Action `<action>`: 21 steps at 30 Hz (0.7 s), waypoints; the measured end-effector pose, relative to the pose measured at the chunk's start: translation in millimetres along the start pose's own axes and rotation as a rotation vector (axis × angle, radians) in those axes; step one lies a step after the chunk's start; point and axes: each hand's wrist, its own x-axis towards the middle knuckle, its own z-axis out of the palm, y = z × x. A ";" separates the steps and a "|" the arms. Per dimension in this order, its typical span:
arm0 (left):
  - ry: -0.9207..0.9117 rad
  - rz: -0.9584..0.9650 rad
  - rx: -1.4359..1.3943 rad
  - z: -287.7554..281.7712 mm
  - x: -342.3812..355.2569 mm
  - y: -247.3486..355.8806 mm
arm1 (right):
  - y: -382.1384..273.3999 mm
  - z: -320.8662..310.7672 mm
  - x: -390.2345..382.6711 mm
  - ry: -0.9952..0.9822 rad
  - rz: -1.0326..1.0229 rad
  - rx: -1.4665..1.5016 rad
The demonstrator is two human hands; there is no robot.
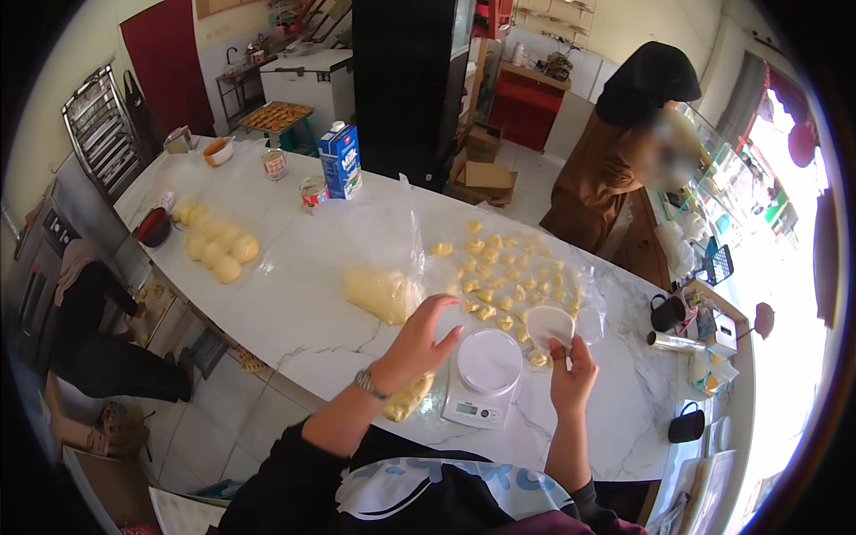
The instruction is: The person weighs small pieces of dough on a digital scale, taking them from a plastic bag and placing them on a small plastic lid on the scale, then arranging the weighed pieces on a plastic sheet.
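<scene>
My left hand (417, 343) hovers left of a white digital scale (489, 361), its curved fingers apart and empty. Behind it, pale dough (376, 294) lies in clear plastic. Another bagged dough lump (406, 401) is under my left forearm, beside the scale. My right hand (571, 370) pinches a thin, round, pale disc (548, 323), perhaps a plastic scraper, above the counter just right of the scale. Many small dough pieces (499, 276) are spread on a plastic sheet beyond it, some hidden by the disc.
Dough balls (223, 245), a blue carton (341, 165), cans (272, 165) and bowls (153, 227) stand leftward on the marble counter (294, 330). Dark mugs (685, 423) sit right. A co-worker in brown (588, 187) stands behind the counter; another in black (116, 348) bends at left.
</scene>
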 end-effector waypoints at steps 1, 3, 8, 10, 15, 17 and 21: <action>-0.127 -0.004 -0.009 5.4 18.9 -6.5 | 0.1 -6.6 0.7 0.038 -0.031 -0.002; -0.195 -0.337 0.475 18.6 48.8 -22.1 | 1.6 -18.0 0.0 0.106 -0.098 -0.001; -0.107 -0.767 1.044 -2.1 43.1 -57.6 | 16.8 -68.6 -20.2 0.273 0.028 -0.128; 0.091 -0.776 0.967 -28.5 3.6 -61.2 | 25.4 -91.0 -32.7 0.320 0.097 -0.198; -0.043 -1.004 0.952 -56.2 -45.2 -39.9 | 61.6 -122.5 -64.1 0.412 0.161 0.028; 0.015 -0.916 0.904 -60.3 -39.1 -37.8 | 66.0 -125.8 -67.3 0.420 0.205 0.072; 0.294 -0.569 0.962 -38.0 -27.4 -50.0 | 55.6 -104.5 -57.3 0.420 0.159 0.101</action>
